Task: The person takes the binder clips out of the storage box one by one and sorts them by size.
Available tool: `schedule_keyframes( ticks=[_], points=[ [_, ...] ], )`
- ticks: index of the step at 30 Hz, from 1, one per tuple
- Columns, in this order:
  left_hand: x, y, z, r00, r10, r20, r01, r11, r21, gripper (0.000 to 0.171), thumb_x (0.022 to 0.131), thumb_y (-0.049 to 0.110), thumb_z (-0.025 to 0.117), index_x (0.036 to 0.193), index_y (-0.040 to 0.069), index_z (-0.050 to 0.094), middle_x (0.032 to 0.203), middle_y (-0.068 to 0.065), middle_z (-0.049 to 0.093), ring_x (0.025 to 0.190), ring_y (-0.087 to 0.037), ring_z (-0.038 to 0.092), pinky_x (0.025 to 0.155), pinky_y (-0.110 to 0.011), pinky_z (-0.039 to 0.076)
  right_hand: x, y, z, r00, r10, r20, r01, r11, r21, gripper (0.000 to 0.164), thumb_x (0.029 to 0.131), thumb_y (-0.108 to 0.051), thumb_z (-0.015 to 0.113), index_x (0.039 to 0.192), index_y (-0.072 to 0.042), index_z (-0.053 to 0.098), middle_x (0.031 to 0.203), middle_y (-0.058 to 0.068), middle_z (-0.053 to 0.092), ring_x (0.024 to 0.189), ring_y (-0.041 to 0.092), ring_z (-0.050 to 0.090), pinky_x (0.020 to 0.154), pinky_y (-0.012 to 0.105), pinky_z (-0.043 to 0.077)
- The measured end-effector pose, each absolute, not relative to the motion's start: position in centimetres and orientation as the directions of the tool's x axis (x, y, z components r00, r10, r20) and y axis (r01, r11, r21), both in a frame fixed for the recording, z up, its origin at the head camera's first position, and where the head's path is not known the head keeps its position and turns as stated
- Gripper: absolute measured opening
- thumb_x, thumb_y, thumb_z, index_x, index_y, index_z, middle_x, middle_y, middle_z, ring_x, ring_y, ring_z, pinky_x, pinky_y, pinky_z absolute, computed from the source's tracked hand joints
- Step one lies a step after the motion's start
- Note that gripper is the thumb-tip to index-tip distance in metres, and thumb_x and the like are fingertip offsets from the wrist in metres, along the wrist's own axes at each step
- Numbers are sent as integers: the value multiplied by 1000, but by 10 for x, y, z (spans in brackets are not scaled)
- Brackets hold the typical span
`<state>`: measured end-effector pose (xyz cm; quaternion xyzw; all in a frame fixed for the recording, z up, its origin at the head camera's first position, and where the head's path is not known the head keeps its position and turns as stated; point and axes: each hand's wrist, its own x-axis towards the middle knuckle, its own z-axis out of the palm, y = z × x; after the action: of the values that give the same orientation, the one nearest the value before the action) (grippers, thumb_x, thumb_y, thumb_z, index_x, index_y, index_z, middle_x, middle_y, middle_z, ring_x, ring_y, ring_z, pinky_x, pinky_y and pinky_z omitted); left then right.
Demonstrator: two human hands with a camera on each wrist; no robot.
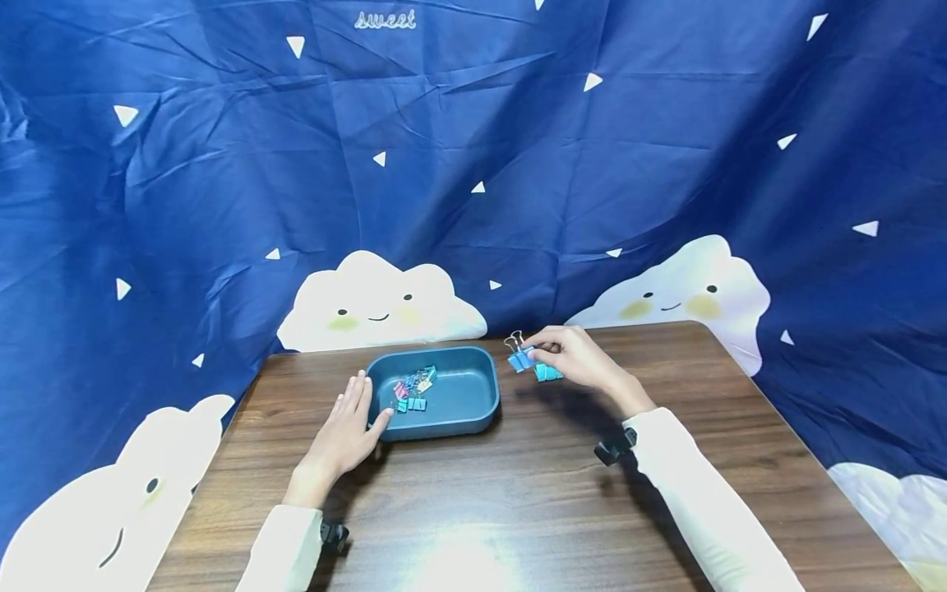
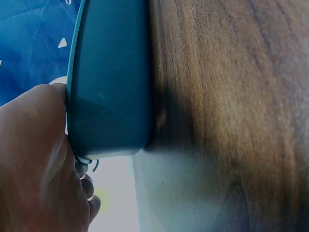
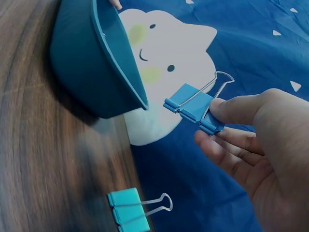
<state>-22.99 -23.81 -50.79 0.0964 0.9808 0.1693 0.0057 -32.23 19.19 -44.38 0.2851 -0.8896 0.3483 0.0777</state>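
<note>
A teal tray stands on the wooden table, with several small binder clips in blue, teal and pink at its left end. My left hand rests against the tray's left end, thumb along the front rim and fingers extended on the far side. To the right of the tray, my right hand pinches a blue binder clip between thumb and fingers, raised above the table. Below that hand lies a turquoise binder clip on the table, its wire handle pointing outward.
The brown wooden table ends at a back edge just behind the tray. Beyond it hangs a blue curtain with white clouds and triangles. Each wrist wears a small black camera near the sleeve.
</note>
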Motion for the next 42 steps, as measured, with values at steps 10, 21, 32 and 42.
schedule_keyframes(
  ticks=[10,21,32,42],
  points=[
    [-231,-240,-505,-981,195,16,188,920,343,86,113,54,41,168,-6,13,179,-24,7,167,-41,8,135,-58,14,-317,219,-436,-847,-404,346,-532,625,-571,20,98,-9,76,114,-15,84,97,-1,79,84,11,69,76,24,56],
    [-231,-240,-508,-980,197,32,196,922,332,87,112,56,39,168,-6,14,178,-24,9,166,-42,10,135,-58,16,-312,248,-433,-860,-347,374,-508,645,-570,18,98,-12,77,115,-13,83,99,2,79,84,10,68,75,20,54],
    [-228,-238,-508,-980,195,41,197,918,343,86,113,54,40,167,-8,16,178,-26,9,166,-43,9,135,-59,15,-308,269,-438,-850,-296,435,-512,653,-557,15,98,-13,77,111,-12,84,101,3,80,81,3,63,72,11,48],
    [-228,-239,-507,-979,199,54,205,919,337,85,113,53,40,166,-9,17,177,-27,10,166,-45,11,134,-61,17,-304,288,-441,-879,-225,421,-456,657,-600,16,99,-15,77,113,-11,84,98,8,80,72,4,63,64,13,48]
  ],
)
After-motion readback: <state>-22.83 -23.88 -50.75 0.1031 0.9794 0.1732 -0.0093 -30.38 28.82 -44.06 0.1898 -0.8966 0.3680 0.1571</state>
